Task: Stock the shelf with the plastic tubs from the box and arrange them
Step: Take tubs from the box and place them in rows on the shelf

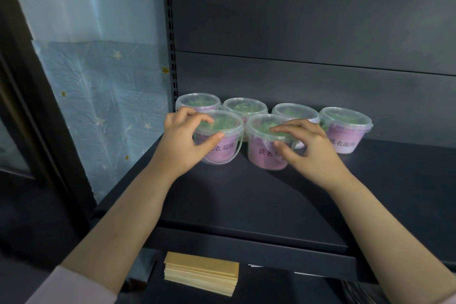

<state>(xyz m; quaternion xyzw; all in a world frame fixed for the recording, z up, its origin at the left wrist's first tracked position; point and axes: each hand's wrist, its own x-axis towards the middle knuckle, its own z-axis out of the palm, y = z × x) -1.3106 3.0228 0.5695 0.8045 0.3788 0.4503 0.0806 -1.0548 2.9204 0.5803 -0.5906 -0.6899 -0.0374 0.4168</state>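
Several clear plastic tubs with pink labels and green contents stand on the dark shelf (246,195), in two rows at its back left. My left hand (182,140) grips the front left tub (219,150), thumb on its side and fingers curled over the lid. My right hand (306,148) holds the front middle tub (261,153), fingers on its lid rim and thumb against the label. Behind them stand three tubs (197,101) (244,106) (296,111), and another tub (345,131) sits at the right end. No box is in view.
The shelf's dark back panel (296,32) rises behind the tubs, and a slotted upright (170,32) borders it on the left. A stack of tan cardboard sheets (202,274) lies on the lower level. Blue star-patterned sheeting (98,81) hangs at left.
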